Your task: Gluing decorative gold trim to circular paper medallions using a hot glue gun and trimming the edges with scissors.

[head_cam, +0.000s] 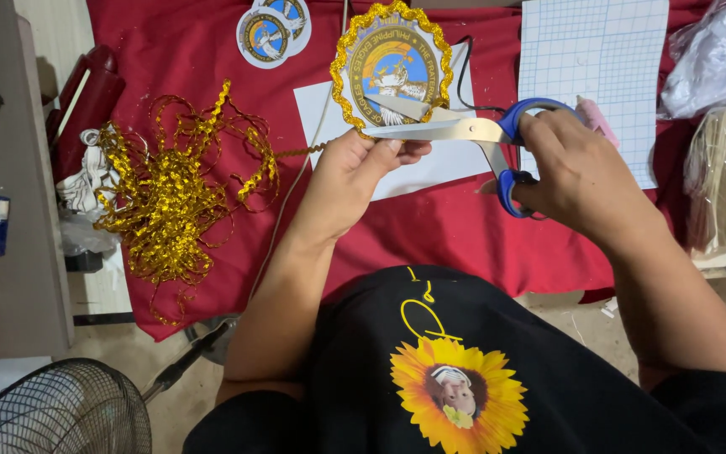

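1. Black fabric fills the near edge: the person's shirt (pixel 464 370), with a sunflower print on the chest, and both forearms reaching forward over it.
2. Left hand (pixel 348 181) comes up from below, palm turned in, fingers curled narrow and pinching the lower rim of the round badge (pixel 392 67), thumb lying along its bottom edge.
3. Right hand (pixel 577 168) sits level with it to the right, wrist bent inward, fingers threaded through the blue loops and closed on the scissors (pixel 464 130).
4. The steel blades point left and are parted, their tips over the badge's lower edge, right above the left fingertips.
5. The badge stands tilted up above the left hand, a printed disc ringed with ruffled gold trim, held clear of the red tablecloth (pixel 430 227).
6. A strand of that trim runs left from the badge's base to a loose heap of gold ribbon (pixel 165 189) on the cloth.
7. Under the badge, a white sheet (pixel 430 168); right of it, a sheet of grid paper (pixel 590 67).
8. Farthest back, two small round printed discs (pixel 272 29) lie overlapping at the table's far side.
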